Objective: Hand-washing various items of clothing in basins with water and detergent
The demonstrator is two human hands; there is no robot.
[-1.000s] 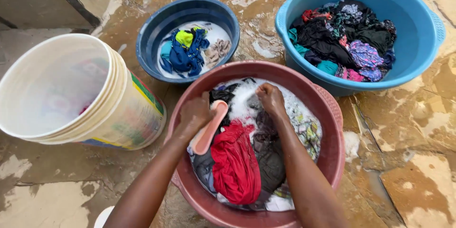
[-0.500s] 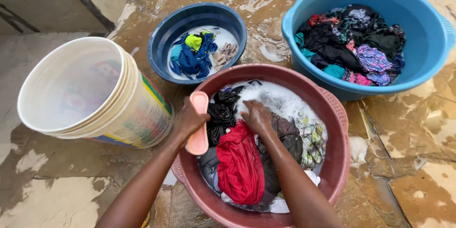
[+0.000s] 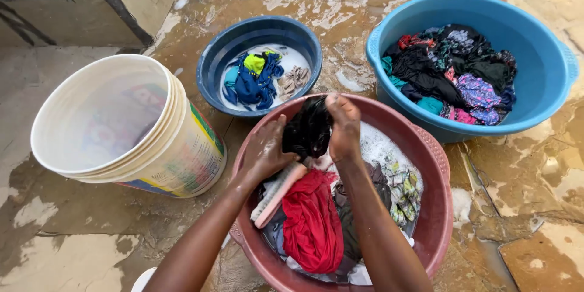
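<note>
While both hands bunch a wet black garment [image 3: 309, 129] above the far rim of the maroon basin [image 3: 439, 207] at lower centre, the left hand [image 3: 263, 153] also clamps a pink scrubbing brush [image 3: 278, 194] under its palm, and the right hand [image 3: 344, 128] is closed on the cloth. That basin holds suds, a red cloth [image 3: 313, 222] and patterned pieces. Just above it, a small dark-blue basin [image 3: 214, 61] holds blue and green clothes in water. At upper right, a large blue basin [image 3: 535, 42] is heaped with dark laundry. An empty white bucket [image 3: 182, 158] stands at left. Open wet floor [image 3: 73, 249] lies at lower left.
</note>
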